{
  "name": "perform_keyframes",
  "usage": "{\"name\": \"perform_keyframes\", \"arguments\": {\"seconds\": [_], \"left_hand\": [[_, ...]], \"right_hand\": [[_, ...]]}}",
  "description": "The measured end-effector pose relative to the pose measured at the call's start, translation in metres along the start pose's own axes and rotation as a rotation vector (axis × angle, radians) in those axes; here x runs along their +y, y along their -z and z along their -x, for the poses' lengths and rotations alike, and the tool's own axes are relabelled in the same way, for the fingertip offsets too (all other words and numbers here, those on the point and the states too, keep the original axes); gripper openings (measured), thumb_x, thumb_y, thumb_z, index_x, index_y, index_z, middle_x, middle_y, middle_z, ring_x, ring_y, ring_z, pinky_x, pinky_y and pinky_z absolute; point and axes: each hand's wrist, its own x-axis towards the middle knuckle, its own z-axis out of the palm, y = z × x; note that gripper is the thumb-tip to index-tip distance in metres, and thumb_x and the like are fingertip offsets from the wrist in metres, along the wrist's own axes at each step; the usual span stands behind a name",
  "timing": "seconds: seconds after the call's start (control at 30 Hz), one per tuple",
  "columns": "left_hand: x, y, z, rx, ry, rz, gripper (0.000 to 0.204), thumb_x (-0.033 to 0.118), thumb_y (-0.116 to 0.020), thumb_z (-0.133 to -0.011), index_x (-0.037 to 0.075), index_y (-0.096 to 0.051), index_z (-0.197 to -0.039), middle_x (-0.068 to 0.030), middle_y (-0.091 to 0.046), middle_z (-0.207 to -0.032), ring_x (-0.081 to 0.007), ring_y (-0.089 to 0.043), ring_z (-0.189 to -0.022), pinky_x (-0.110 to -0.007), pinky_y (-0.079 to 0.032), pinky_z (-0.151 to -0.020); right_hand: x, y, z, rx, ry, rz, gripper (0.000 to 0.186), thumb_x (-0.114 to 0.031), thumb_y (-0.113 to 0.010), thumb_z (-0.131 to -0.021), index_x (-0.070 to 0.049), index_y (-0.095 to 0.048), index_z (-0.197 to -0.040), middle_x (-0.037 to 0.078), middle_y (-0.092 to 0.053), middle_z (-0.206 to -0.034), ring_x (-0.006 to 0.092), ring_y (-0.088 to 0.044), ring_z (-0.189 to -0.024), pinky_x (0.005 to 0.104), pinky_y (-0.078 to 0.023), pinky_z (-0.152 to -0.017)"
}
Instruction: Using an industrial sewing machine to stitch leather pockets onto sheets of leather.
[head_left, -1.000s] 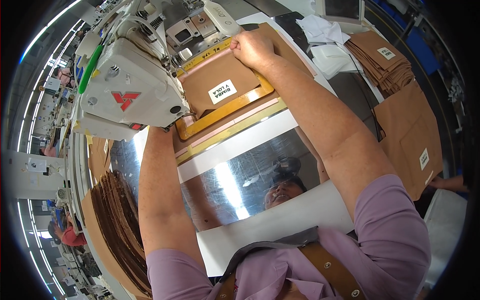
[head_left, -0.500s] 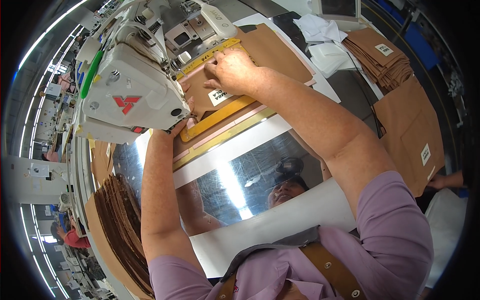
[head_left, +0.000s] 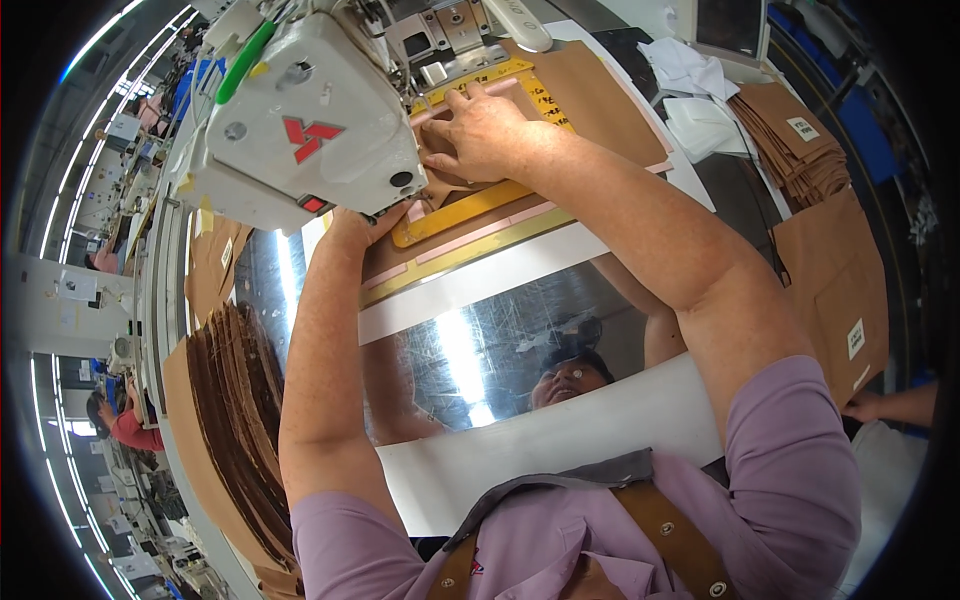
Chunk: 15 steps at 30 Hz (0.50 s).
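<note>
My right hand (head_left: 478, 135) rests on brown fabric (head_left: 590, 100) inside a yellow template frame (head_left: 470, 215), its fingers apart and lying on the cloth. A loose part of the fabric (head_left: 445, 187) is bunched or folded under that palm. My left hand (head_left: 362, 228) reaches to the frame's left end, below the white sewing machine head (head_left: 290, 130). Its thumb stretches toward the bunched fabric; the machine head hides most of its other fingers. Pink strips (head_left: 520, 213) show along the frame's near edge. The needle area (head_left: 412, 95) is just left of my right fingertips.
A stack of brown pieces (head_left: 235, 400) stands at the left. Another brown stack (head_left: 780, 125) and white cloths (head_left: 700, 95) lie at the far right. A shiny metal plate (head_left: 520, 345) covers the near table. Another person's hand (head_left: 865, 405) shows at the right edge.
The view has shifted, so the machine and table sit further right. The white label on the fabric, visible before beneath my right hand, no longer shows, and the cloth there is now bunched.
</note>
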Motion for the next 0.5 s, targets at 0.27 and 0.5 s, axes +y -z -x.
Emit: {"name": "perform_keyframes", "arguments": {"seconds": [0.27,0.5], "left_hand": [[0.021,-0.001,0.029,0.122,0.068,0.525,0.030,0.020,-0.081,-0.085,0.008,-0.073,-0.112,-0.0069,-0.075,-0.105,-0.0225,-0.070,-0.098,-0.035,-0.055,-0.088],[0.034,-0.002,0.060,0.169,0.273,0.679,0.027,0.014,-0.080,-0.087,0.004,-0.070,-0.109,-0.0039,-0.073,-0.098,-0.0131,-0.065,-0.087,-0.031,-0.055,-0.077]], "right_hand": [[0.001,-0.018,-0.003,0.053,-0.025,-0.049,0.074,-0.073,-0.046,-0.093,-0.025,-0.055,-0.148,0.018,-0.046,-0.149,0.0368,-0.039,-0.142,0.0746,-0.035,-0.107],[0.004,0.009,0.002,-0.097,0.034,-0.132,0.095,-0.081,-0.062,-0.077,-0.020,-0.053,-0.150,0.019,-0.044,-0.152,0.0388,-0.038,-0.143,0.0556,-0.038,-0.115]]}}
